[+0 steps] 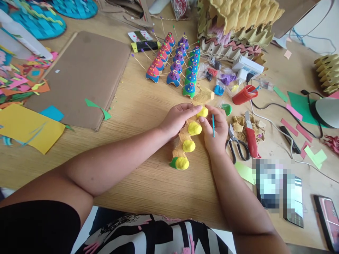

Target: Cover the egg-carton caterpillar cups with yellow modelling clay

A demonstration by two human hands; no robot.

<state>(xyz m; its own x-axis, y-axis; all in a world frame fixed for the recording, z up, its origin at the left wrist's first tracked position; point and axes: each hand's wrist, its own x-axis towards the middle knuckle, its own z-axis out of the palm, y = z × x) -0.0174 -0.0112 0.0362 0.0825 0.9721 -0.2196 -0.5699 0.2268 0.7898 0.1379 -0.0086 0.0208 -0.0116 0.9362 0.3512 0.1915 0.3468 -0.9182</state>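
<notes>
Holding a carton strip [184, 137] near the middle of the frame, the left hand [180, 118] and the right hand [217, 128] meet at its upper end. The left grip pinches that end, its thumb reaching the topmost yellow lump [202, 112]; the right grip is closed around the lump's other side, thumb below and finger above. A thin blue stick [213, 126] lies along the right fingers. Three lower yellow lumps [189, 145] sit down the strip, and a green piece [173, 162] shows at its bottom end, all above the worktop [137, 169].

Beyond the hands, at upper centre, stand three rows of painted carton cones: red ones [159, 63], purple ones [178, 66] and blue-and-green ones [192, 77], with thin pins rising from several. Right of the right hand lie scissors [237, 144] and a red-handled knife [251, 137], and above them a red cup [245, 95] leans. A brown cardboard sheet [87, 77] lies at upper left; stacked egg trays [238, 21] fill the upper right of centre.
</notes>
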